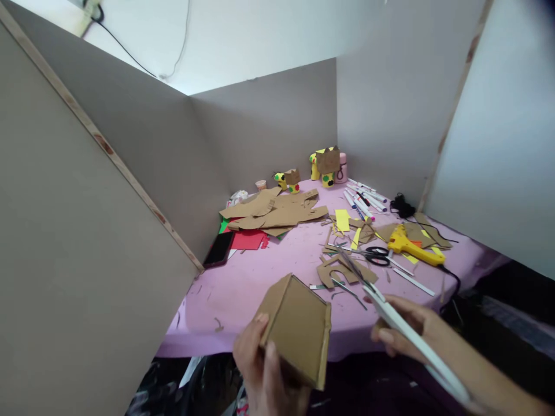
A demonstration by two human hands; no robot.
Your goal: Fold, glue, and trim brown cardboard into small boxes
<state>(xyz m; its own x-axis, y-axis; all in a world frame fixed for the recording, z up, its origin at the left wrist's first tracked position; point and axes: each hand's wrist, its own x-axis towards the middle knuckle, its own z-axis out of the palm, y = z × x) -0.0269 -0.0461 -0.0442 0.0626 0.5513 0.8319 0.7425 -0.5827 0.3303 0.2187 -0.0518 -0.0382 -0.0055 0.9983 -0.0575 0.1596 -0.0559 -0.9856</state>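
A brown cardboard box shape (299, 329) with a raised rim is gripped from below by my left hand (264, 364), near the table's front edge. My right hand (403, 326) is closed around large scissors (403, 323) with white handles; their blades point up and left over the cardboard scraps. The blades do not touch the box. Beneath the blades lies an arched cardboard cutout (327, 274), with black-handled scissors (377, 256) just to its right.
The pink-covered table (260, 283) holds a yellow glue gun (414, 247) at right, markers (359, 202), cardboard sheets (281, 209), red paper (245, 238), a phone (219, 249) and yellow spotted figures (327, 167) at the back. Grey partitions (269, 115) enclose it.
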